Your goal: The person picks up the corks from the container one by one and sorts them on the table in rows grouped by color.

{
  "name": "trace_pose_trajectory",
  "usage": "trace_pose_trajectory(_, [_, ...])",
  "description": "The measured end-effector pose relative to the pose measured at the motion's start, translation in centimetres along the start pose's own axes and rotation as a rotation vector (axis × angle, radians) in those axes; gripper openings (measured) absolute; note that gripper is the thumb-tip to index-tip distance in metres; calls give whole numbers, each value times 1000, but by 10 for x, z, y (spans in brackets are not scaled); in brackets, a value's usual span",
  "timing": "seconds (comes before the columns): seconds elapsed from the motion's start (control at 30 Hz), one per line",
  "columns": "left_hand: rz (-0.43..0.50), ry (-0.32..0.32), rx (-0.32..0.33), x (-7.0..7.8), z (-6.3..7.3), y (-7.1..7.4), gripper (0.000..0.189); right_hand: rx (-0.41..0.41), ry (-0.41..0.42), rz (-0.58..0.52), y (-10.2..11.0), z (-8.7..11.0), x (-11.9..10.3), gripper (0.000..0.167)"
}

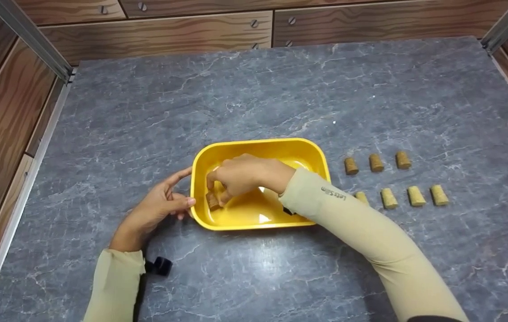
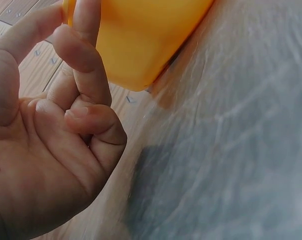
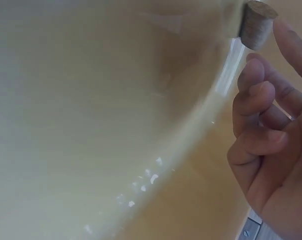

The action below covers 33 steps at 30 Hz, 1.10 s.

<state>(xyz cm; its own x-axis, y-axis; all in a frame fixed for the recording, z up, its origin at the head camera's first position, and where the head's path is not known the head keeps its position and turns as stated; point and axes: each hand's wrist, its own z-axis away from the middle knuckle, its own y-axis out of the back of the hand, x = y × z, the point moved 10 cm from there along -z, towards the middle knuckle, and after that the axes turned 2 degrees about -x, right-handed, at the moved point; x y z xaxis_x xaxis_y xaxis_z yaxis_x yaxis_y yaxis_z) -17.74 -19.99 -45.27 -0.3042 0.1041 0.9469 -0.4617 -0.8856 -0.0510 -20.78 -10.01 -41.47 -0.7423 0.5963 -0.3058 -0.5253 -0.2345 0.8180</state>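
Observation:
A yellow plastic tub sits on the table, and my left hand pinches its left rim between thumb and fingers. The left wrist view shows this hand palm-on, its lower fingers curled beside the tub's wall. My right hand reaches down into the tub at its left end. A brown tapered cork stopper is between its thumb and index finger, close to the tub's left wall. In the right wrist view the cork stopper is at the fingertips of the right hand, other fingers curled.
Right of the tub, three brown cork stoppers stand in a back row. Several paler cork stoppers form a front row, one partly hidden by the right sleeve. Wood-patterned panels border the grey marbled table.

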Motion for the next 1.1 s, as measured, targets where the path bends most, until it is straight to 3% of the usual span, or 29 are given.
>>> trace_pose_trajectory(0.2, [6, 1, 1, 0, 0, 0, 83, -4, 7, -3, -4, -3, -2, 40])
trace_pose_trajectory(0.43, [-8, -15, -1, 1, 1, 0, 82, -1, 30, -9, -5, -5, -7, 24])
trace_pose_trajectory(0.6, [-2, -18, -7, 2, 1, -1, 82, 18, 10, -2, 3, 4, -4, 29])
trace_pose_trajectory(0.87, [-6, -15, 0, 2, 2, 0, 82, 108, -8, -33, 41, 49, 14, 24])
trace_pose_trajectory(1.1, [-4, -23, -6, 2, 1, 0, 82, 209, -68, -39, 67, 101, 46, 33])
